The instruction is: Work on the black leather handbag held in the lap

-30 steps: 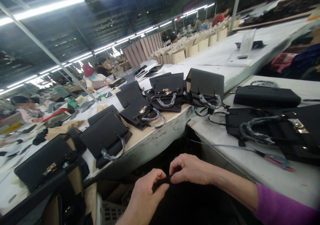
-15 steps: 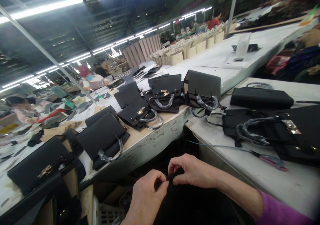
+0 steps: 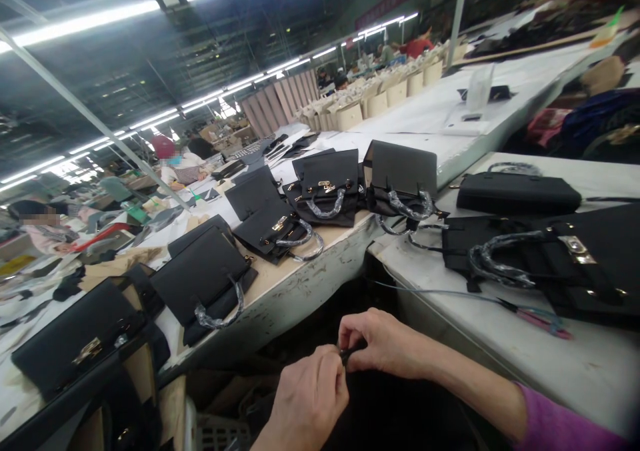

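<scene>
Low in front of me, my left hand (image 3: pixel 306 392) and my right hand (image 3: pixel 387 344) meet fingertip to fingertip. Between them is a small black piece (image 3: pixel 353 352), leather or fabric, its kind unclear against the dark background. My right thumb and fingers pinch it from the right. The left fingers are closed against its other end, and the hand's back hides what lies inside them. To the right on the white table rests a black handbag (image 3: pixel 505 254) with plastic-wrapped handles and a gold clasp. A pink-handled tool (image 3: pixel 543 321) lies near that table's edge.
Several black handbags, including one (image 3: pixel 200 277) at the left, stand along the white workbench (image 3: pixel 300 284). A white plastic basket (image 3: pixel 220 434) sits below. Another black bag (image 3: pixel 517 192) lies on the right table. Co-workers sit farther back at left; cream bags line the back.
My left hand has turned and closed, its fingers now folded over near the right fingertips. My right hand keeps its pinch, nearly in place. The view has shifted slightly.
</scene>
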Demonstrator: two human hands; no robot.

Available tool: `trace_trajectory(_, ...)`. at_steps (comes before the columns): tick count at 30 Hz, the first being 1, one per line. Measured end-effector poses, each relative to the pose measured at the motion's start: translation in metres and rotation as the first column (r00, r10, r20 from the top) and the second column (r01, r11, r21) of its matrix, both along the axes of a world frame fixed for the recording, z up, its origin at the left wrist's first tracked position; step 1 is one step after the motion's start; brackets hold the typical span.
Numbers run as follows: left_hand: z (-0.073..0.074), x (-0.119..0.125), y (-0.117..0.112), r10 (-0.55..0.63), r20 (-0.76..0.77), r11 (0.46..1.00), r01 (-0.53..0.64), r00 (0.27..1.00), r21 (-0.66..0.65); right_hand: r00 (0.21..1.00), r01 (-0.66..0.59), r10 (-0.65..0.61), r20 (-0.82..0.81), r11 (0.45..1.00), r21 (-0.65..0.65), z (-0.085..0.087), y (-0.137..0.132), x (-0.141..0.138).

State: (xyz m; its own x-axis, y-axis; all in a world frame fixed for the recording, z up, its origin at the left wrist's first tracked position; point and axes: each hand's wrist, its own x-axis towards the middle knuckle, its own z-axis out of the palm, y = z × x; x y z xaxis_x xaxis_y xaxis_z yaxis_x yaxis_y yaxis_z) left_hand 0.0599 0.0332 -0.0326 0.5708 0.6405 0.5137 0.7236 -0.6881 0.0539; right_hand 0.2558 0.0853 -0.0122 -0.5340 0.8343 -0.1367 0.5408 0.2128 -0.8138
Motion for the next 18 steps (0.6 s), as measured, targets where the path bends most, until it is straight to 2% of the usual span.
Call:
trace_trajectory(4, 0.002, -0.001, -0.001, -0.06, -0.088, 0.996, 0.065, 0.994, 0.057, 1.0, -0.011, 0.011, -0.02, 1.0, 0.003, -0.005, 0.002, -0.002)
trace_trajectory(7, -0.002, -0.003, -0.001, -0.022, -0.009, 0.998, 0.022, 1.0, 0.056, 0.999, -0.042, 0.042, 0.009, 0.998, 0.039, -0.008, 0.003, -0.003)
trace_trajectory(9, -0.005, -0.004, -0.001, 0.031, 0.114, 0.999, -0.03, 0.993, -0.019, 0.998, -0.061, 0.06, 0.028, 0.996, 0.064, -0.009, 0.004, -0.003)
trace_trajectory(11, -0.004, -0.006, -0.002, 0.087, 0.21, 0.981, -0.047, 0.974, -0.188, 0.996, -0.083, 0.081, 0.029, 0.994, 0.072, -0.007, 0.003, -0.003)
trace_trajectory(12, -0.001, -0.006, -0.002, 0.126, 0.229, 0.952, -0.053, 0.965, -0.3, 0.995, -0.097, 0.096, 0.022, 0.993, 0.069, -0.007, 0.003, -0.002)
trace_trajectory(14, 0.008, -0.007, 0.0, 0.239, 0.23, 0.84, -0.082, 0.944, -0.536, 0.992, -0.124, 0.123, 0.005, 0.99, 0.062, -0.005, 0.001, -0.001)
trace_trajectory(16, 0.019, -0.009, 0.004, 0.376, 0.237, 0.659, -0.079, 0.896, -0.748, 0.99, -0.139, 0.14, -0.006, 0.989, 0.058, -0.004, -0.001, -0.001)
trace_trajectory(18, 0.03, -0.013, 0.01, 0.462, 0.264, 0.465, 0.022, 0.847, -0.885, 0.988, -0.151, 0.152, -0.016, 0.987, 0.054, -0.003, -0.002, 0.0)
